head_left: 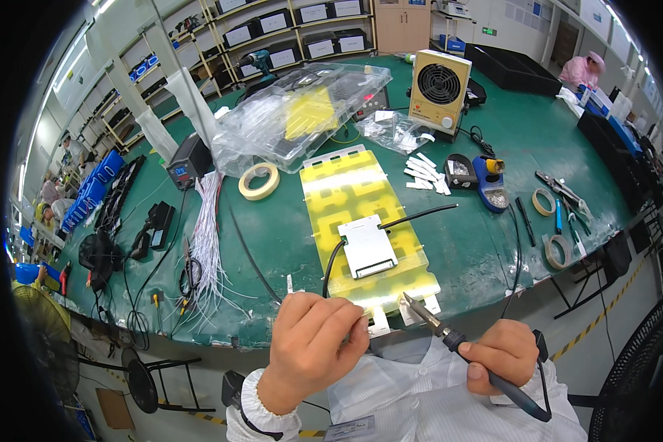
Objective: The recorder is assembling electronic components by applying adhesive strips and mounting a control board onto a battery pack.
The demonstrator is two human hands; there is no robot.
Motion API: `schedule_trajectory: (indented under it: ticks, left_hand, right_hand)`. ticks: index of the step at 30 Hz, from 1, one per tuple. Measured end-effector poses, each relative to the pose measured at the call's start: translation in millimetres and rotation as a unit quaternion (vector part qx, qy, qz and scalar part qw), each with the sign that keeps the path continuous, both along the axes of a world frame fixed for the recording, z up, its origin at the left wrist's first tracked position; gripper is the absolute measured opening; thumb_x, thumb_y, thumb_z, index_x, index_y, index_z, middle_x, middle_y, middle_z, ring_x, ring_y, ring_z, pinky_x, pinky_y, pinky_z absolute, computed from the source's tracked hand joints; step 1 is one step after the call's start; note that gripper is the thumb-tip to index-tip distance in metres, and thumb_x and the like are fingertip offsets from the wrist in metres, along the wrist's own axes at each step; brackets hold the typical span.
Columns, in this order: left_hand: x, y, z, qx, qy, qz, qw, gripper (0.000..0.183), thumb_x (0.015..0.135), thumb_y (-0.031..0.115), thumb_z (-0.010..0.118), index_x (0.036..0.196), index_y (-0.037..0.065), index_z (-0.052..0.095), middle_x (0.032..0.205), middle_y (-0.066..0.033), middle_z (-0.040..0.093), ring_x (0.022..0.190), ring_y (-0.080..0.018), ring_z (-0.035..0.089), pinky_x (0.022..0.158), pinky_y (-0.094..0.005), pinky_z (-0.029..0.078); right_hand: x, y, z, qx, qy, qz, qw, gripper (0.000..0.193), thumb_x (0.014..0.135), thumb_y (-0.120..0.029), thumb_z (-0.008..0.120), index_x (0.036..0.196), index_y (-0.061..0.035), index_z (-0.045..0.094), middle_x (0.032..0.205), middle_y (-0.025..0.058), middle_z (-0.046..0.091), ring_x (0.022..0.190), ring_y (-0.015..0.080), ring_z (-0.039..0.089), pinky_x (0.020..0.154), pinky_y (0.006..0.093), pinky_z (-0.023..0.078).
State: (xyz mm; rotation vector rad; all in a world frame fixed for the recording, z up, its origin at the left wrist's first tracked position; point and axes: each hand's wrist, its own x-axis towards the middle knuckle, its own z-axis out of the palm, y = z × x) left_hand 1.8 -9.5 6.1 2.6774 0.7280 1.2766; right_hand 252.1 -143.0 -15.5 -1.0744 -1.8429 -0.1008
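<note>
A long yellow sheet-wrapped pack (353,199) lies lengthwise on the green bench, its near end toward me. On it sits a white rectangular board (369,249) with black cables at both sides. My right hand (504,350) is closed round the handle of a soldering iron (449,338). The iron's tip points at the pack's near edge, close to a pale tab (420,309); whether it touches, I cannot tell. My left hand (309,346) is closed beside the near left corner, next to another tab (378,323). What its fingers pinch, if anything, is hidden.
A yellow ionizing fan (440,92) and clear plastic trays (287,110) stand behind the pack. A blue soldering stand (491,184), pliers (560,190) and tape rolls (558,252) lie right. White wires (208,243) and scissors (190,276) lie left. A person in pink (582,71) is far right.
</note>
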Motion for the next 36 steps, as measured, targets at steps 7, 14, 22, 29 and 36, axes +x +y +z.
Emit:
schedule_trajectory:
  ticks: [7, 14, 22, 29, 36]
  left_hand:
    - [-3, 0, -1, -0.023, -0.020, 0.005, 1.000, 0.024, 0.069, -0.007, 0.076, 0.090, 0.004, 0.069, 0.081, -0.0066, 0.069, 0.067, -0.0237, 0.058, 0.059, -0.0339, 0.045]
    - [-28, 1, -7, 0.051, 0.023, 0.074, 0.996, 0.028, 0.066, 0.005, 0.081, 0.093, 0.013, 0.078, 0.071, 0.0024, 0.057, 0.059, -0.0176, 0.046, 0.052, -0.0327, 0.031]
    - [-22, -4, -9, -0.021, -0.036, 0.033, 0.999, 0.027, 0.076, -0.009, 0.072, 0.100, 0.001, 0.072, 0.077, -0.0072, 0.064, 0.069, -0.0240, 0.055, 0.058, -0.0346, 0.040]
    - [-36, -2, -4, -0.007, 0.027, 0.033, 0.999, 0.026, 0.073, -0.006, 0.075, 0.097, 0.004, 0.073, 0.078, -0.0044, 0.065, 0.069, -0.0225, 0.055, 0.064, -0.0357, 0.040]
    - [-34, -4, -3, 0.050, 0.078, 0.043, 0.995, 0.031, 0.067, -0.001, 0.077, 0.096, 0.009, 0.074, 0.079, 0.0017, 0.064, 0.070, -0.0181, 0.053, 0.068, -0.0348, 0.037]
  right_hand:
    - [3, -1, 2, -0.002, -0.004, -0.002, 1.000, 0.020, 0.075, -0.006, 0.072, 0.095, -0.0031, 0.075, 0.068, 0.0009, 0.058, 0.055, 0.0164, 0.057, 0.048, 0.0302, 0.044]
    - [3, -2, 3, 0.001, 0.000, -0.013, 1.000, 0.020, 0.077, -0.006, 0.072, 0.096, -0.0040, 0.074, 0.069, 0.0007, 0.058, 0.056, 0.0165, 0.057, 0.048, 0.0303, 0.044]
    - [1, -2, 3, 0.008, 0.003, -0.011, 1.000, 0.020, 0.077, -0.006, 0.071, 0.097, -0.0044, 0.074, 0.070, 0.0006, 0.059, 0.056, 0.0161, 0.057, 0.049, 0.0300, 0.044]
    - [-2, -2, 8, -0.004, -0.005, -0.002, 1.000, 0.021, 0.077, -0.005, 0.072, 0.098, -0.0044, 0.074, 0.071, 0.0002, 0.059, 0.058, 0.0158, 0.058, 0.049, 0.0294, 0.045]
    - [-12, 0, 9, -0.014, 0.002, 0.023, 1.000, 0.019, 0.079, -0.005, 0.073, 0.098, -0.0042, 0.075, 0.072, -0.0006, 0.059, 0.058, 0.0148, 0.058, 0.049, 0.0291, 0.045]
